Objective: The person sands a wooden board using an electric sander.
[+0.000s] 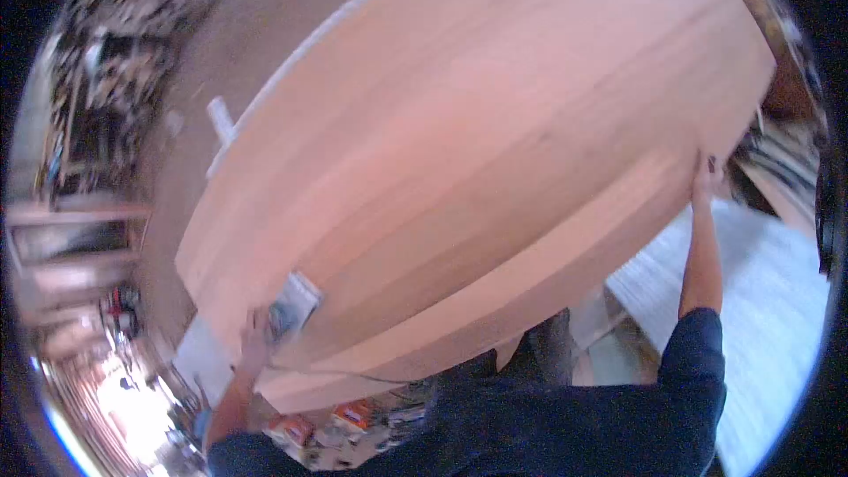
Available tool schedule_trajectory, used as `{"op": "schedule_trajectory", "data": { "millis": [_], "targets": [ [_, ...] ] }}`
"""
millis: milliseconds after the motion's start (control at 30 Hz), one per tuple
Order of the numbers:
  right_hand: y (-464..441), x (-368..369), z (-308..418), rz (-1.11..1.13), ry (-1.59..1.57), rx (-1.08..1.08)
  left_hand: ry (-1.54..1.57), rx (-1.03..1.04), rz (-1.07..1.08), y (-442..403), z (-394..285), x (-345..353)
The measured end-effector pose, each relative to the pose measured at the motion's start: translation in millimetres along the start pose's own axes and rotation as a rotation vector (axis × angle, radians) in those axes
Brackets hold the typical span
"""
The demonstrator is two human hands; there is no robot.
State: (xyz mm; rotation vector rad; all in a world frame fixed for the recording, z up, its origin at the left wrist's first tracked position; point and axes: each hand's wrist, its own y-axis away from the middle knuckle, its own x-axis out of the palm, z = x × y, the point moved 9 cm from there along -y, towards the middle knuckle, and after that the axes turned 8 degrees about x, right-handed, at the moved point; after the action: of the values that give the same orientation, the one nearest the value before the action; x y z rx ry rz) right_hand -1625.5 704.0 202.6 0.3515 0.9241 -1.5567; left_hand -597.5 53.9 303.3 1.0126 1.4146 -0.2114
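A large pale wooden tabletop (495, 141) with curved sides and visible grain fills most of the head view. Near its lower left end, my left hand (255, 337) is closed at the near end of a small grey sander (296, 305) resting on the wood. A thin dark cord (340, 373) runs from beside that hand along the near edge. At the far right, my right hand (708, 178) grips the rim of the tabletop, thumb side up. Motion blur hides the detail of the fingers.
A pale sheet (751, 309) lies at the right below the tabletop. Orange boxes (353, 415) and small items sit under its near edge. Stacked wood (115, 79) and a frame (75, 247) line the left. Boards (782, 168) lean at the right.
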Motion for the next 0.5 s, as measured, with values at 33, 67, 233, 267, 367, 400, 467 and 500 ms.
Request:
{"op": "schedule_trajectory", "data": {
  "millis": [33, 67, 233, 267, 367, 400, 467, 500],
  "targets": [
    [10.3, 2.5, 10.2, 0.013, -0.161, 0.359, 0.047, 0.063, -0.06, -4.7, -5.9, -5.6],
    [13.0, -3.1, 21.0, -0.061, -0.17, 0.28, 0.091, 0.129, -0.116, -10.0, -15.5, -13.5],
    [16.9, 5.5, 51.0, 0.088, -0.057, 0.56, 0.068, 0.362, -0.185, -55.9, -181.1, -64.5],
    [48.8, -16.0, 107.9, 0.068, -0.154, 0.502, 0.012, 0.377, -0.204, -30.9, -181.7, -119.5],
    [54.2, -24.3, 146.1, 0.004, -0.343, 0.398, -0.034, 0.406, -0.226, -64.5, -246.6, -158.9],
    [71.1, -22.0, 138.6, 0.039, -0.317, 0.519, -0.027, 0.395, -0.233, -63.4, -260.4, -165.8],
    [106.6, -9.4, 131.0, 0.08, -0.277, 0.594, -0.111, 0.315, -0.172, -72.2, -289.0, -165.2],
    [129.1, 7.7, 160.3, 0.088, -0.257, 0.599, -0.15, 0.239, -0.128, -95.7, -268.5, -159.0]
  ]
}}
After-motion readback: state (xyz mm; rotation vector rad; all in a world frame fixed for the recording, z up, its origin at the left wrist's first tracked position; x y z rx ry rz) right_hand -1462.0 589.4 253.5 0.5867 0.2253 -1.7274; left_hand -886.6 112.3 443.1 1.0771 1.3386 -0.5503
